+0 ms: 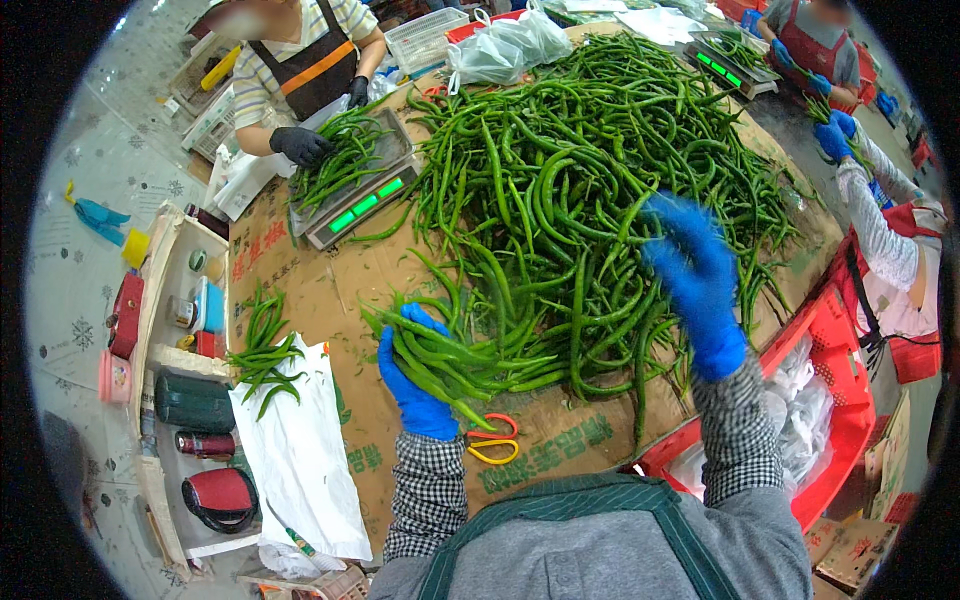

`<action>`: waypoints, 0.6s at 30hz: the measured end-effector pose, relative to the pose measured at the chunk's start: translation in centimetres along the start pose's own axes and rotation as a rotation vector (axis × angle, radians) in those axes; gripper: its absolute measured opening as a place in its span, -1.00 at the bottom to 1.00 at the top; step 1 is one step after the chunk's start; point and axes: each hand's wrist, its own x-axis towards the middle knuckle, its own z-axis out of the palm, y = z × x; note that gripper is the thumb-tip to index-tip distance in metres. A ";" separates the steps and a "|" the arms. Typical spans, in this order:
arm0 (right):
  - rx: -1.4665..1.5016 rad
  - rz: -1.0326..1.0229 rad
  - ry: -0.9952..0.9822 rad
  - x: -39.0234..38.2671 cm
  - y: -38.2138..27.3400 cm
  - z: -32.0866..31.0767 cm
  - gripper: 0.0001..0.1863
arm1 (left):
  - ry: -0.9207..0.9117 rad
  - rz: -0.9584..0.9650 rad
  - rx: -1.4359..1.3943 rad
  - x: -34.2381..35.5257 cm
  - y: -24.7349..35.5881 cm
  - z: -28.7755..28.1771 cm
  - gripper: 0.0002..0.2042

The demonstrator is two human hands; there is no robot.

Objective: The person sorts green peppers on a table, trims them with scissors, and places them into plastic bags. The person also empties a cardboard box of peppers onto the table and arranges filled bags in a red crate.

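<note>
A large heap of long green chili peppers [560,190] covers the middle of the cardboard-topped table. My left hand [418,385], in a blue glove, is closed around a bunch of green chili peppers [450,355] at the heap's near left edge. Over the right side of the heap is my right hand [695,265], also blue-gloved and smeared by motion; whether it holds anything does not show. Scissors [493,440] with red and yellow handles lie on the cardboard just right of my left wrist.
A small pile of peppers [265,345] and white paper [300,450] lie at left. Across the table, a black-gloved person handles peppers on a scale [365,205]. Plastic bags fill a red crate [840,385] at right; other blue-gloved people stand at far right.
</note>
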 end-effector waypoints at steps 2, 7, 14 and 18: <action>0.218 0.083 -0.392 -3.0 -4.1 3.3 -0.70 | -0.049 -0.075 -0.201 -0.3 -0.9 1.7 -0.60; 0.383 0.106 -0.515 -6.8 -5.2 6.7 -0.74 | -0.035 -0.017 0.023 -0.3 -1.3 2.4 -0.50; 0.359 0.302 -0.516 -10.3 -7.5 8.2 -0.71 | -0.110 -0.010 0.058 0.0 -0.7 1.9 -0.61; 0.436 0.466 -0.588 -10.1 -8.0 10.4 -0.66 | -0.139 -0.014 0.048 -0.2 -1.9 2.4 -0.59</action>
